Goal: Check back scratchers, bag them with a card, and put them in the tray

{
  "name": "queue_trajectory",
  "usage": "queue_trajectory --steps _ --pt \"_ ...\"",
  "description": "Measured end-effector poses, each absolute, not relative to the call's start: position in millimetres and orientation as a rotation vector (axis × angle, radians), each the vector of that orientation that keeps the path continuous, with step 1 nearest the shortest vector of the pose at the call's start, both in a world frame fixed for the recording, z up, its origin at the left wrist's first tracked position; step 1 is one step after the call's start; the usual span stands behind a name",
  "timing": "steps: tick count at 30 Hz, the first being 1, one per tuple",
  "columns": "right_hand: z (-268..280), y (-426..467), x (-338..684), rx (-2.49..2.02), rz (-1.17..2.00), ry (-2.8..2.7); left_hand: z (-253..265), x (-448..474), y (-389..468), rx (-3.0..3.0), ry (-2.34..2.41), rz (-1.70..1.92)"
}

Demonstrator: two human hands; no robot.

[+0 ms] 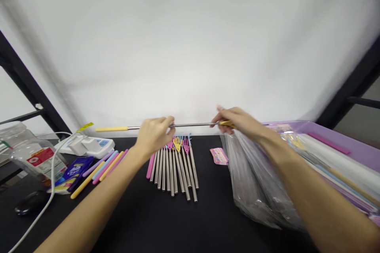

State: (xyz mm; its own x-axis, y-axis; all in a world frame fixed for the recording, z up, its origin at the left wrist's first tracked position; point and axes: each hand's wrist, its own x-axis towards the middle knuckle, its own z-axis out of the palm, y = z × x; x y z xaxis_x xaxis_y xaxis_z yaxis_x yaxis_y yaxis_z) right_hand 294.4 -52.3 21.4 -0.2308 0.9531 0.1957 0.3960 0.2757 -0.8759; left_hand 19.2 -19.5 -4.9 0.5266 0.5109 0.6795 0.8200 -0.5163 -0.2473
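Stretched level between my hands is an extended telescopic back scratcher point(192, 125), with a yellow grip at its left end. My left hand point(154, 134) is closed around its metal rod near the middle. At the other end, my right hand point(230, 120) pinches the yellow head, which is mostly hidden by the fingers; the hand is slightly blurred. Below and between my hands, several collapsed back scratchers point(175, 170) lie side by side, metal tubes toward me, with pink, yellow and blue claws at the far end. A pink printed card point(219, 156) lies to their right.
Clear plastic bags point(255, 182) lie under my right forearm. A lilac bin point(335, 138) at right holds bagged back scratchers. Coloured grip sleeves point(101, 166), a purple packet point(73, 174), a power strip point(89, 146), a plastic jar point(38, 158), a white cable point(52, 174) and a black mouse point(34, 202) are at left.
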Motion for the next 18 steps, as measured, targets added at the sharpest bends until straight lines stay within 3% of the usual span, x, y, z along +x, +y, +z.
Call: queue_trajectory --steps 5,13,18 --pt "10 -48 244 -1.148 0.929 -1.876 -8 39 -32 -2.334 -0.945 -0.682" --pt "27 -50 317 -1.363 0.855 -1.596 -3 -20 1 -2.08 -1.316 -0.661" --pt "19 -48 299 -1.344 0.857 -1.694 0 0 -13 -2.209 -1.252 -0.702"
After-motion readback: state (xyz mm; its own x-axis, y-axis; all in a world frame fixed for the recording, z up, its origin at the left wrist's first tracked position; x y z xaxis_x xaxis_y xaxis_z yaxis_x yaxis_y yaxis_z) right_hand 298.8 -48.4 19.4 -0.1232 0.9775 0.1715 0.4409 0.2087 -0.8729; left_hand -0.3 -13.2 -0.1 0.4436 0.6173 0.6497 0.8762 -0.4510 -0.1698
